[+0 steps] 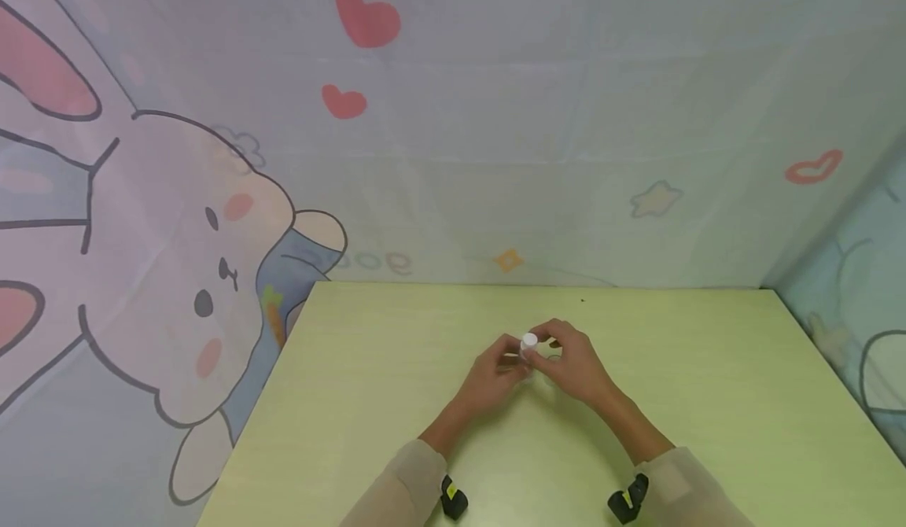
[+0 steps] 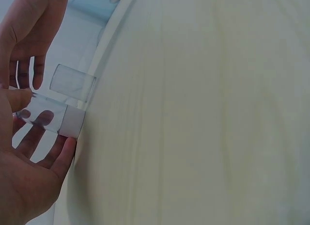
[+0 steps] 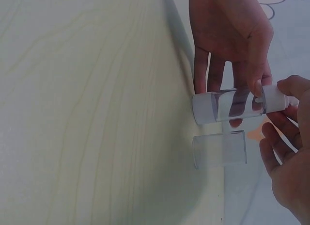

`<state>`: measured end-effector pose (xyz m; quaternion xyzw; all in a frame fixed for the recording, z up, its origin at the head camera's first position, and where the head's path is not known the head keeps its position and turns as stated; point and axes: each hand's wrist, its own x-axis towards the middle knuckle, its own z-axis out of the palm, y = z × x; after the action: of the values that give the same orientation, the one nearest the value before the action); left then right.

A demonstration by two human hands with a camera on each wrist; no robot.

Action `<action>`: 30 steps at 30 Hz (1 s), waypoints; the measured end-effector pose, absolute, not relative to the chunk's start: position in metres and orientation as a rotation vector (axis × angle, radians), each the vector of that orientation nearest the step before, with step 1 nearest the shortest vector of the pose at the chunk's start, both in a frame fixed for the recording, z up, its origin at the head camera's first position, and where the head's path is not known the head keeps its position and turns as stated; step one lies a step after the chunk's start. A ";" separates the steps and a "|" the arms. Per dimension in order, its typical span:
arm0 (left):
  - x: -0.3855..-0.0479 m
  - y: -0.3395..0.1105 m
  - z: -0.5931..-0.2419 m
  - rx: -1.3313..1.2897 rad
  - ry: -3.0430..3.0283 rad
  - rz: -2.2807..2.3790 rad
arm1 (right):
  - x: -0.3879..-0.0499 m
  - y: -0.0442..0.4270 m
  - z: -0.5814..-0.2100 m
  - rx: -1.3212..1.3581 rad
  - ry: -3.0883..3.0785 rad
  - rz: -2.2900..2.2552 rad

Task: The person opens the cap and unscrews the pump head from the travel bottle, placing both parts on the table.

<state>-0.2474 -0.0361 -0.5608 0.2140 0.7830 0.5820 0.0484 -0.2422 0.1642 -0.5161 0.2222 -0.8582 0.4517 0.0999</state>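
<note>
A clear cylindrical bottle [image 3: 223, 104] with a white base [image 2: 72, 122] and a white top [image 1: 529, 340] stands upright between the two hands. My left hand [image 1: 488, 377] holds its clear body, fingers curled round the side. The thumb and fingers of my right hand [image 1: 576, 363] pinch the white top. Beside the bottle, a clear, see-through cylinder like a cap [image 3: 220, 150] stands on the table. In the head view the hands hide most of the bottle's body. Whether its base touches the table I cannot tell.
The pale yellow-green table [image 1: 396, 322] reaches back to a printed cloth [image 1: 481, 134] with hearts and a rabbit. A tiny dark speck [image 1: 583, 300] lies near the back edge. Black wrist devices [image 1: 453, 499] sit at both sleeves.
</note>
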 end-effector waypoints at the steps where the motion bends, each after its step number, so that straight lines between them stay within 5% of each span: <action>1: -0.248 -0.036 -0.561 0.657 2.385 1.775 | -0.243 0.165 -0.517 0.656 -2.539 1.335; 30: -0.248 -0.037 -0.559 0.657 2.383 1.799 | -0.243 0.161 -0.515 0.637 -2.502 1.357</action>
<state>-0.2478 -0.0368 -0.5591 0.2148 0.7788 0.5879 0.0419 -0.2433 0.1610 -0.5146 0.2170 -0.8524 0.4623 0.1123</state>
